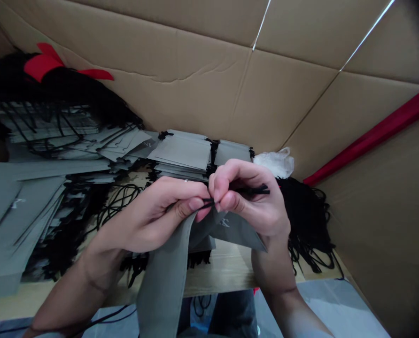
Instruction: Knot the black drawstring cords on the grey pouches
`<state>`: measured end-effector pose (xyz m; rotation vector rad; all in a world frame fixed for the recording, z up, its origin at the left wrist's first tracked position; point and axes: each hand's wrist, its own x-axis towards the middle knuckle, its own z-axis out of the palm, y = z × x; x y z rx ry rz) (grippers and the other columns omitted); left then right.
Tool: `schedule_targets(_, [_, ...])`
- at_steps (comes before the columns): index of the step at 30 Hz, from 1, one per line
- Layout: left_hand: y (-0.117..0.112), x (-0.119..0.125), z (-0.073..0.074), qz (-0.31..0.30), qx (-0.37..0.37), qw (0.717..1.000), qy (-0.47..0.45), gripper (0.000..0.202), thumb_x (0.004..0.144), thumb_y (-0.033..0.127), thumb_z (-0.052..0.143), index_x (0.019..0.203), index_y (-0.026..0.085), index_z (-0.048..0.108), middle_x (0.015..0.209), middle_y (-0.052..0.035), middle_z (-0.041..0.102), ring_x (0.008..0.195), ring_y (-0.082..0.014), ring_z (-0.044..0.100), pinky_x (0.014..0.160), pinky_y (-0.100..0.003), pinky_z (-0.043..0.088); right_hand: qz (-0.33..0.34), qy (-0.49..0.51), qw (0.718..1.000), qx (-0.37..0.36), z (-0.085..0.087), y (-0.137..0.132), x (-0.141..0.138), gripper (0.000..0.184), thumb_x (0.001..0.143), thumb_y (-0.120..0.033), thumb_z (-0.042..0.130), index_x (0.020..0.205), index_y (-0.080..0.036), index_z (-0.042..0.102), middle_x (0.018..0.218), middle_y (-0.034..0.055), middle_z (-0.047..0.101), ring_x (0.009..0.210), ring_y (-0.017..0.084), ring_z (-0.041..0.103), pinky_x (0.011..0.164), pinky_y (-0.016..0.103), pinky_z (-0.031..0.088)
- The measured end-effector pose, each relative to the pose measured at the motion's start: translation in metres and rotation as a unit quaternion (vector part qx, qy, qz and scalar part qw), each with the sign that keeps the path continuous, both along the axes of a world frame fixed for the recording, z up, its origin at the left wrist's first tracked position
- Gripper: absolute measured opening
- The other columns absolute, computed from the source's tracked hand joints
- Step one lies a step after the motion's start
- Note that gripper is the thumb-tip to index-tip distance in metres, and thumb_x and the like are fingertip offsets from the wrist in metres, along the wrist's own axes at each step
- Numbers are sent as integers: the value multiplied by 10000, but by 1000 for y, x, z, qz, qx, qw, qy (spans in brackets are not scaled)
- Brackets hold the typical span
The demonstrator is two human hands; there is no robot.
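My left hand (153, 213) and my right hand (248, 199) meet in the middle of the view, above the wooden table (223, 272). Both pinch the top of a grey fabric pouch (167, 277) that hangs down toward me. A thin black drawstring (252, 191) runs between the fingertips of both hands, and its end sticks out to the right of my right thumb. The fingers of both hands are closed tight on the pouch and the cord.
Stacks of grey pouches (184, 155) lie behind the hands and at the left (15, 211). Loose black cords (308, 225) pile up at the right and left. Cardboard walls (230, 84) enclose the table. A red bar (371, 136) and a crumpled white plastic bag (276, 162) are at the right.
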<state>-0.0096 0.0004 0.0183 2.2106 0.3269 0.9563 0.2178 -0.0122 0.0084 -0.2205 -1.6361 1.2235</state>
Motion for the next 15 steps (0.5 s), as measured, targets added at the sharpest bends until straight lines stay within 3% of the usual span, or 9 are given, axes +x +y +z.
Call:
schedule_targets(3, [-2,0,2,111,35,993,7,288,1190,232,537,963,208,714,742,52,643,637,-85,573,613,-189,462,-119,-58,991,-2,14,-14,15,223,1002,-137,866,1209,-198,809,1007,30,769,871,137,731,747,224,596])
schedule_targets(7, [-5,-1,4,207,77,975,2,214,1164,253,608,1073,224,799,736,66,704,606,-78,584,569,-198,425,-224,-134,965,40,24,-29,33,169,1131,-196,721,1265,-206,824,1122,65,810,990,167,748,849,273,619])
schedule_targets(9, [-6,-2,4,230,80,970,-5,209,1146,248,632,1061,222,821,763,59,751,610,-80,604,558,-207,420,-256,-171,949,62,24,-33,39,203,1190,-233,643,1261,-208,832,1134,73,826,977,165,749,849,287,616])
schedule_targets(11, [-8,-1,4,249,75,965,-14,205,1129,235,652,1042,225,838,817,53,797,645,-78,642,571,-205,432,-268,-188,941,82,22,-34,42,218,1215,-280,608,1220,-214,816,1022,54,809,905,161,730,807,293,599])
schedule_targets(13, [-9,2,3,260,53,964,-27,193,1116,237,680,1030,234,853,832,54,818,673,-78,681,586,-198,453,-279,-208,933,90,21,-34,42,234,1231,-325,576,1133,-227,764,857,13,719,791,150,674,721,283,555])
schedule_targets(15, [-10,4,1,253,7,966,-47,138,1093,250,736,1045,238,866,818,50,828,689,-92,733,614,-192,507,-294,-250,917,96,20,-33,40,195,1208,-370,626,1089,-233,696,825,-9,654,734,141,620,655,276,504])
